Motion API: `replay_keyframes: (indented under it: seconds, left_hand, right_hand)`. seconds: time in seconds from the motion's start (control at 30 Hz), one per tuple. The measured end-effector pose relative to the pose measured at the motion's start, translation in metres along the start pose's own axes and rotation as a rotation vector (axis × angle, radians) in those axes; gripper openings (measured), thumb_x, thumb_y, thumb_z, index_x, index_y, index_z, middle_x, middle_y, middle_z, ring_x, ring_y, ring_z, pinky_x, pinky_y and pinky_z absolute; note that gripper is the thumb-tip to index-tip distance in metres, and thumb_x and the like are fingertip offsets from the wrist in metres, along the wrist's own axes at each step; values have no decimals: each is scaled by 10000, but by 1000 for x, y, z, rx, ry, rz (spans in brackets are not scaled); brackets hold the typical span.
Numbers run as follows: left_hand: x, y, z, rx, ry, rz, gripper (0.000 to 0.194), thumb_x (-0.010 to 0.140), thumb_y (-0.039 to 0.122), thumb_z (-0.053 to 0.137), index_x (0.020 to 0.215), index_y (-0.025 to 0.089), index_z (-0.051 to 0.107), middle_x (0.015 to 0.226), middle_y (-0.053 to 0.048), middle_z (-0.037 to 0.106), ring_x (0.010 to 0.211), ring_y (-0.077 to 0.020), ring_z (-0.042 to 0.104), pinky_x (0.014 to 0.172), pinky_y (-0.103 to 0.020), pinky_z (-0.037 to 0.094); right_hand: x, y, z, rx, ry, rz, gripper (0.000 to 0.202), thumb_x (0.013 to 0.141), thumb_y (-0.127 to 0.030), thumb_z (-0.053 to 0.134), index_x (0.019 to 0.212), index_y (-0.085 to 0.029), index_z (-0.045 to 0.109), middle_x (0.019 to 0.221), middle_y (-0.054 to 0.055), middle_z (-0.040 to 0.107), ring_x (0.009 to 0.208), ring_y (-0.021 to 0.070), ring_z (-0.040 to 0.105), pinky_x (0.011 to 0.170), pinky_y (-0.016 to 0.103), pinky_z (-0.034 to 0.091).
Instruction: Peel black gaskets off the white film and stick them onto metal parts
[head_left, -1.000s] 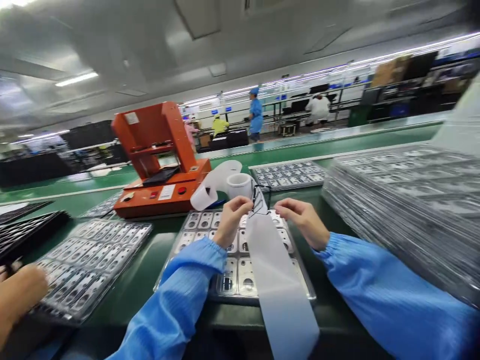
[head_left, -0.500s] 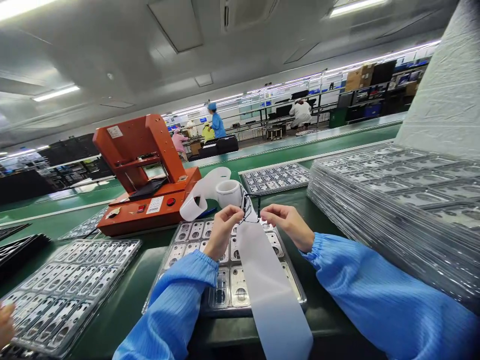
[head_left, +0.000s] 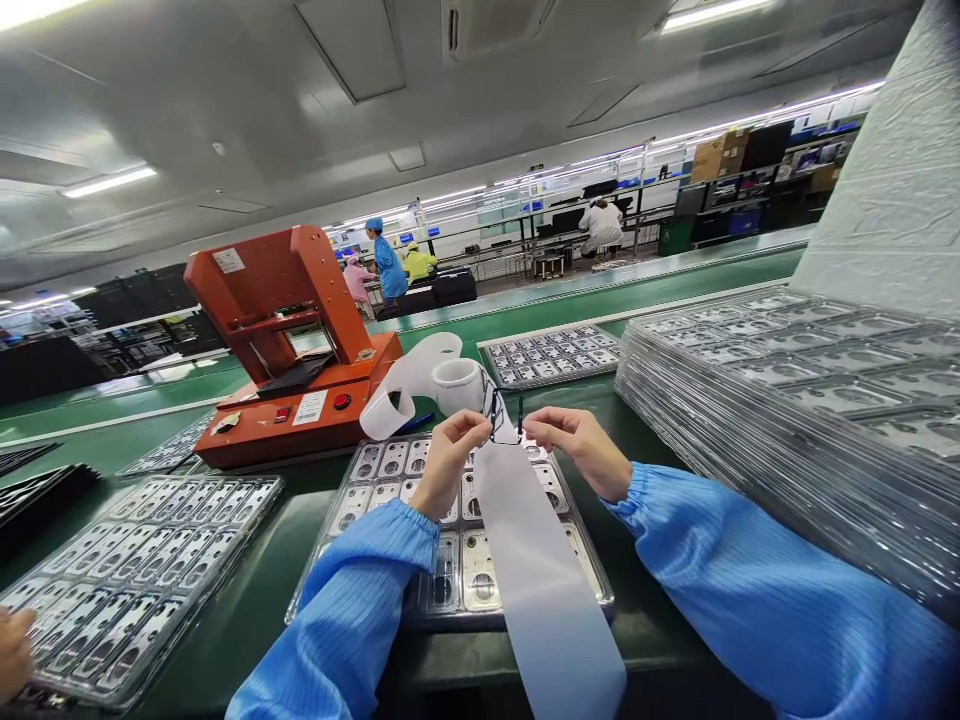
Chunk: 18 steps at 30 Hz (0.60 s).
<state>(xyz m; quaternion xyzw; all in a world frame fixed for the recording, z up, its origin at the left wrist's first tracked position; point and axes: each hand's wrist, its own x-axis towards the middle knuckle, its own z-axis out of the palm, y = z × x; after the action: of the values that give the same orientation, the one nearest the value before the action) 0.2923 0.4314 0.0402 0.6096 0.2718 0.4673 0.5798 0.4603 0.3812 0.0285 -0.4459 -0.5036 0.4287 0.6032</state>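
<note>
My left hand (head_left: 448,462) and my right hand (head_left: 579,447) meet above a clear tray (head_left: 592,580) of small metal parts. Together they pinch a thin black film piece (head_left: 504,420) at the top of a long white liner strip (head_left: 540,580). The strip runs from a white roll (head_left: 457,383) behind my hands, down over the tray and past the table's front edge. Both arms wear blue sleeves.
An orange press machine (head_left: 292,345) stands at the back left. A second parts tray (head_left: 135,580) lies at the left, with another person's hand (head_left: 13,655) at its corner. A tall stack of trays (head_left: 810,420) fills the right. Another tray (head_left: 555,355) lies behind. Workers stand far off.
The view swung down and left a second ago, then steadied. My hands drew closer together on the film piece. The distant worker in blue walked to the left.
</note>
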Motion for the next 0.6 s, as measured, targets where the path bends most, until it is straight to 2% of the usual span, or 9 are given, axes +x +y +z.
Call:
replay_keyframes:
  seconds: [0.6]
  left_hand:
    - [-1,1,2,8,30,-10,177,658,276,690,648,147,569,651,25,489,633,-91,387,630,-229,318]
  right_hand:
    - [0,-3,-1,-4,18,28,309,576,-428,765,680,-146,696,654,22,608,625,130,477,594,265,366]
